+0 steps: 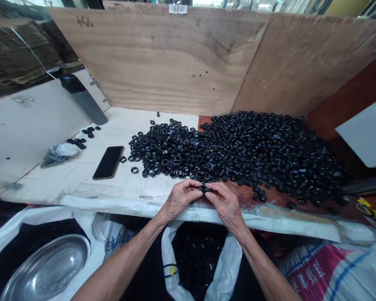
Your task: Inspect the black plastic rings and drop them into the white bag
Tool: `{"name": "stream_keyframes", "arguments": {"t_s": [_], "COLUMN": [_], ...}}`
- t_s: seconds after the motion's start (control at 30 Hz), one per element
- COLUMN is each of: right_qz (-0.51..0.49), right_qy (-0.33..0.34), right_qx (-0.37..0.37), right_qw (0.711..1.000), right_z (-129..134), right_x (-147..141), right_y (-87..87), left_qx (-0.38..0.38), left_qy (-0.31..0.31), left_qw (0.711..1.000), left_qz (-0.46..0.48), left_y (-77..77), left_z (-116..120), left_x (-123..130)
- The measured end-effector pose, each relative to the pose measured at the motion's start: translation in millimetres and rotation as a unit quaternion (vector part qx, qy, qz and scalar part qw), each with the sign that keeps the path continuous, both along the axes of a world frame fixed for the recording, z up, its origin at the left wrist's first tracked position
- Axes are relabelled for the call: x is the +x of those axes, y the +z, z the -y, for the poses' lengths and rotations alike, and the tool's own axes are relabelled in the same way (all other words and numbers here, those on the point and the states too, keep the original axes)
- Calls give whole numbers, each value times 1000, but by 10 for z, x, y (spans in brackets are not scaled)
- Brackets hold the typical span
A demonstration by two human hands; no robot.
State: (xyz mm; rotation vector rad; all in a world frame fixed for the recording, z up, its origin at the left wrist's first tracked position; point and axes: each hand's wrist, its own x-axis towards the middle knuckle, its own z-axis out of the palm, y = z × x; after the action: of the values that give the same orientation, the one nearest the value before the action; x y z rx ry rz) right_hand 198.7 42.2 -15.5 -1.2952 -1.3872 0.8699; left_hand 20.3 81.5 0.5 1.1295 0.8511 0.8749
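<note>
My left hand (184, 195) and my right hand (225, 201) meet over the front edge of the bench. Each one pinches a small black plastic piece (203, 189) between thumb and fingers. The pieces touch or sit close together, and my fingertips cover most of them, so I cannot tell whether they are joined. Just behind lies a heap of black plastic rings (166, 146), which runs into a larger pile of small black parts (269, 150) on the right. Below my hands, an open white sack (169, 251) holds many black pieces.
A phone (109, 163) lies left of the rings. Behind it a grey bottle (86, 100) leans by the side board, near a plastic bag (59, 154). Wooden boards (163, 58) wall the back. A metal bowl (50, 267) sits lower left; a printed sack (332, 271) lower right.
</note>
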Motion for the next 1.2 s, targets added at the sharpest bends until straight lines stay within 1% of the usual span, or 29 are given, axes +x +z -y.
{"name": "stream_keyframes", "arguments": {"t_s": [0.07, 0.1, 0.2, 0.27, 0.37, 0.47, 0.53, 0.6, 0.67, 0.73, 0.8, 0.87, 0.9, 1.0, 1.1, 1.2], "right_qz": [37, 41, 28, 46, 115, 187, 234, 271, 261, 199, 148, 151, 165, 201, 190, 142], "right_qy": [15, 13, -13, -20, -28, -41, -37, -31, -47, -65, -46, -5, 4, -4, 14, 20], "right_qx": [22, 23, 10, 12, 45, 72, 80, 78, 64, 49, 49, 67, 77, 85, 44, -2], "right_qw": [999, 999, 999, 999, 992, 979, 968, 959, 962, 977, 987, 986, 983, 976, 981, 990], "right_z": [8, 14, 28, 23, -6, -42, -54, -51, -34, -11, 5, 6, 0, -30, -53, -61], "right_x": [-1, -7, -41, -62, -77, -92, -110, -128, -135, -127, -108, -92, -87, -82, -64, -42], "right_y": [21, 26, 34, 58, 127, 184, 186, 161, 128, 109, 113, 137, 151, 188, 200, 181], "left_qx": [14, 19, 27, 42, 85, 131, 155, 162, 151, 130, 114, 107, 106, 110, 118, 139], "left_qy": [-8, -10, -16, -23, -34, -23, -8, 1, 4, 2, -3, -7, -8, 0, 3, 8], "left_qw": [1000, 1000, 999, 999, 996, 991, 988, 986, 988, 991, 993, 994, 994, 993, 993, 990], "left_qz": [-2, -2, -1, 1, 1, -9, -25, -36, -30, -10, 14, 29, 32, 31, 25, 8], "left_y": [-3, -2, 0, -3, -28, -72, -96, -106, -103, -93, -82, -74, -71, -66, -57, -41], "left_z": [1, 2, -7, -27, -65, -86, -86, -81, -76, -73, -71, -70, -70, -69, -74, -85], "left_x": [4, 2, -16, -33, -55, -63, -62, -56, -46, -36, -30, -31, -34, -49, -58, -57]}}
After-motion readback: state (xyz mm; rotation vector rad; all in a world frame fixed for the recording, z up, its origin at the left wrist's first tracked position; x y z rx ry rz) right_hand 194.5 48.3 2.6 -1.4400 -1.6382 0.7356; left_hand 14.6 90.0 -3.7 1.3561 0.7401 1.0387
